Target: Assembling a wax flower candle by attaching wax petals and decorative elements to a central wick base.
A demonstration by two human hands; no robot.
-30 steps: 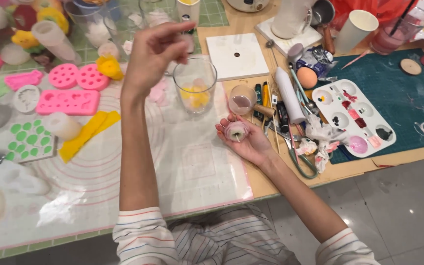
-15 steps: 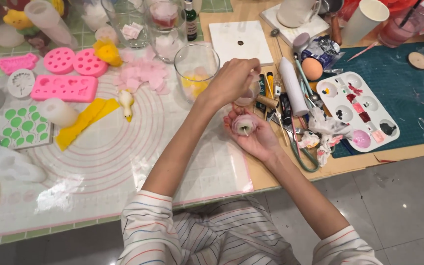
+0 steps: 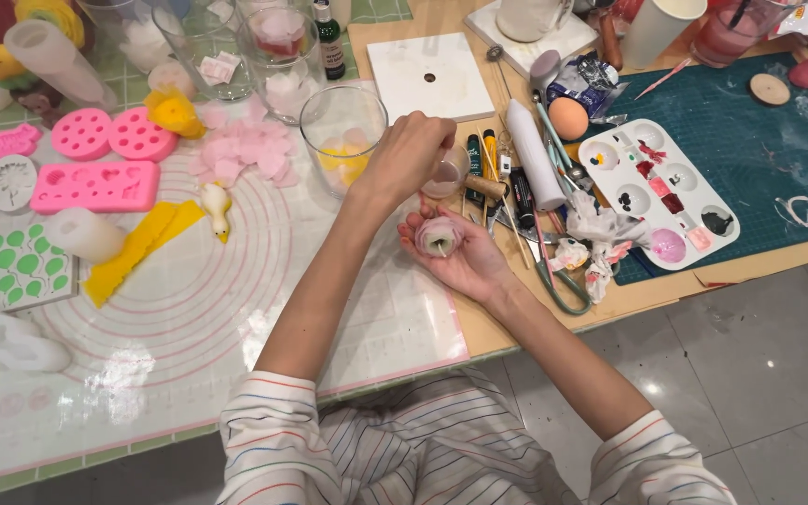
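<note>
Craft table under a clear circle-marked mat (image 3: 189, 309), crowded with pink silicone moulds (image 3: 95, 185), a paint palette (image 3: 661, 192) and a green cutting mat (image 3: 778, 140). Right hand (image 3: 460, 254) lies palm up at the mat's edge, fingers loosely cupped around a small pink-and-white flower (image 3: 440, 236). Left hand (image 3: 413, 154) hovers just above it, fingertips pinched together; what they pinch cannot be told. A glass tumbler (image 3: 341, 131) with yellow and pink petals stands just behind.

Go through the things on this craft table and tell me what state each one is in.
Pale pink flower: cupped in the right hand.
Left hand: fingers pinched over a small cup.
Glass beaker: upright, yellow and pink bits inside.
Paint palette: wells partly filled.
Scissors: lying flat.
</note>
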